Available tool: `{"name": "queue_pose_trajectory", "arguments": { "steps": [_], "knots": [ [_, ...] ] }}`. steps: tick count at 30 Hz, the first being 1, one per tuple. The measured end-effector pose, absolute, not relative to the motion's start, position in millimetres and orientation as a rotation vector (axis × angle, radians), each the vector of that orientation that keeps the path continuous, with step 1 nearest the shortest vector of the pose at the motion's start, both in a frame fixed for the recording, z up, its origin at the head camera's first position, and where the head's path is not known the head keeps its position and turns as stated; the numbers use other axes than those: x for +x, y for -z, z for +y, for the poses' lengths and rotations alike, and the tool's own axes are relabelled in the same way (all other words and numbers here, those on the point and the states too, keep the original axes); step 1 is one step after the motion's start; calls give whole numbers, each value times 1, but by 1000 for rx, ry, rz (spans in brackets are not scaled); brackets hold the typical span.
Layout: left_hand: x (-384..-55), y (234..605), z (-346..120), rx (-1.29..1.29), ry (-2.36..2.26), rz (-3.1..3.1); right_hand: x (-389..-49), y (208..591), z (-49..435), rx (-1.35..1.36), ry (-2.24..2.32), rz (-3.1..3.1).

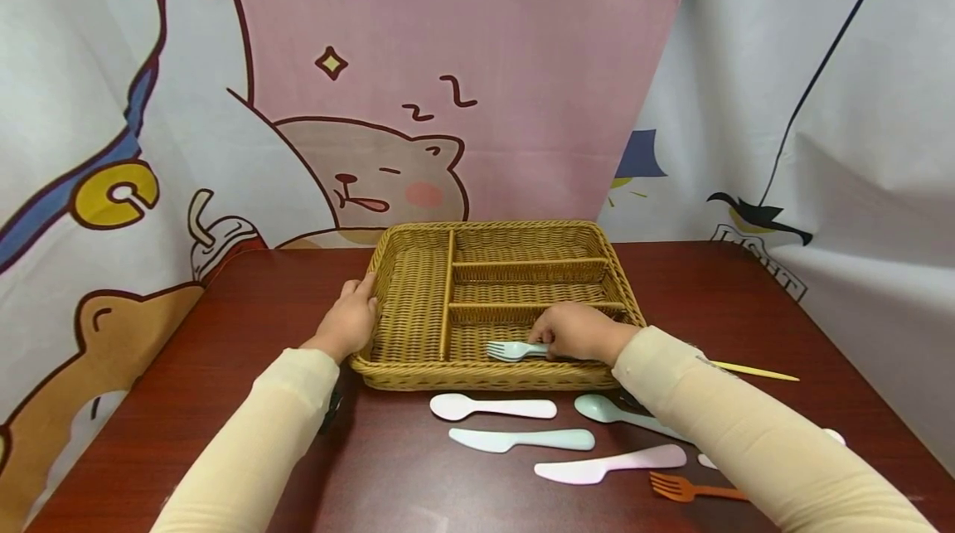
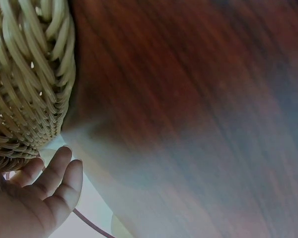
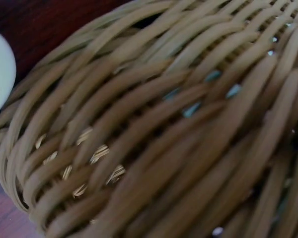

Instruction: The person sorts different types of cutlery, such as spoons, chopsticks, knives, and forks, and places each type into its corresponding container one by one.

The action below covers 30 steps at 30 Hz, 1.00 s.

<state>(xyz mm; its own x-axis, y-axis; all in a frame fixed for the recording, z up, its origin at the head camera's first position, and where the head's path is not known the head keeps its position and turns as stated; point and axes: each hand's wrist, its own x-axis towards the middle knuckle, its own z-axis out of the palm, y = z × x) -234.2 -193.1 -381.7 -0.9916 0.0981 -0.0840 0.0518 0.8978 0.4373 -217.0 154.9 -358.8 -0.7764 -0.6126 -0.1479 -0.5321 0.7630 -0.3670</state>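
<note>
A wicker basket with several compartments stands on the dark red table. My right hand pinches a light blue fork low in the front right compartment, tines to the left; the fingers hide part of its handle. At the basket's left side rests my left hand, its fingers loosely extended along the outer wall in the left wrist view. Woven wall fills most of the right wrist view, so the right hand is not seen there.
In front of the basket lie a white spoon, a pale green knife, a pink knife, a green spoon and an orange fork. A yellow utensil lies right, partly behind my sleeve. Printed cloth hangs behind.
</note>
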Motion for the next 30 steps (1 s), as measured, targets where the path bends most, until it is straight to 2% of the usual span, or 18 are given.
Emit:
{"name": "queue_pose_trajectory", "arguments": {
  "steps": [16,30],
  "knots": [
    [-233,381,-193,98,-715,2938,-209,339,166,-791,617,2787],
    [-234,381,-194,106,-710,2930,-181,315,189,-712,967,2694]
  ]
}}
